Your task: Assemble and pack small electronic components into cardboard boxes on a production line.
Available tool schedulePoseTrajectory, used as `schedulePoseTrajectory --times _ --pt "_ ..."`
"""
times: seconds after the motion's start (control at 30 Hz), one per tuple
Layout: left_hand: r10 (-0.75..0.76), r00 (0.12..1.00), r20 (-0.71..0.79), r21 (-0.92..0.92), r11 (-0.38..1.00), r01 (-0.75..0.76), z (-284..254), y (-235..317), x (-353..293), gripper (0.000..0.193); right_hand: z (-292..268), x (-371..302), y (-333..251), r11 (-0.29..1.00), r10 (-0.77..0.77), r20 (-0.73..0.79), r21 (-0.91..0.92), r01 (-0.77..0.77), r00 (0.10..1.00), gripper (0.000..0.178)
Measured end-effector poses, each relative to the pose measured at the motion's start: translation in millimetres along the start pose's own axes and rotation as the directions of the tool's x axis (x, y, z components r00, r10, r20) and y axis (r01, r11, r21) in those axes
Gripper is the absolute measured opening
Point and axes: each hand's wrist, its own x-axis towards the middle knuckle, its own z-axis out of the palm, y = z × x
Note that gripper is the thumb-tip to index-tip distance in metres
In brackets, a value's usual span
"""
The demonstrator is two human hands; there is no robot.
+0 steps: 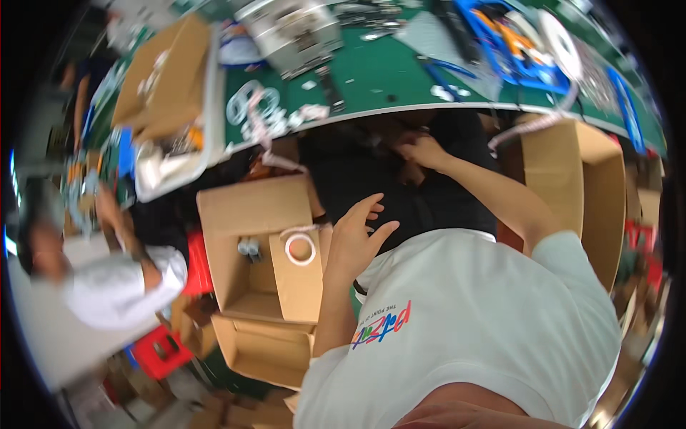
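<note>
My left hand hovers over my lap, its thumb and fingers apart with nothing between them. Beside it stands an open cardboard box, with a roll of white tape resting on its folded flap. A few small grey parts show inside that box. My right hand is farther forward, low over my dark trousers and just under the table edge. Its fingers are curled closed, and shadow and blur hide whatever they may hold.
The green table carries a metal machine, blue-handled pliers, a blue tray of tools and a clear bin. Another cardboard box is at my right. A person in white sits at the left, near a red stool.
</note>
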Motion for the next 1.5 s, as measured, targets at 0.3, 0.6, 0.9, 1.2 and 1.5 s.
schedulePoseTrajectory --times 0.3,0.6,0.9,1.2,1.5 --pt "-0.340 0.923 -0.183 -0.045 0.940 0.337 -41.1 -38.5 -66.8 0.044 -4.8 41.2 85.6 0.999 -0.033 -0.136 -0.012 0.032 0.990 0.030" --pt "-0.729 0.282 -0.624 -0.245 0.525 0.815 -53.9 -167.0 -247.6 0.038 -3.6 85.5 103.7 0.963 0.067 0.182 -0.269 -0.016 0.981 0.029" --pt "-0.767 -0.216 -0.605 -0.666 0.338 0.665 -45.9 -408.6 -412.8 0.039 13.6 127.7 104.5 0.551 -0.079 0.112 -0.823 0.137 0.991 0.030" --pt "-0.786 -0.459 -0.414 -0.597 -0.146 0.789 -18.9 -546.1 -458.9 0.068 -7.1 115.0 124.1 0.511 -0.097 0.400 -0.766 0.391 0.911 0.034" --pt "-0.776 -0.566 -0.277 -0.717 -0.225 0.660 -9.8 -564.4 -540.7 0.103 -43.0 153.8 114.6 0.489 -0.083 0.511 -0.727 0.482 0.855 0.038"
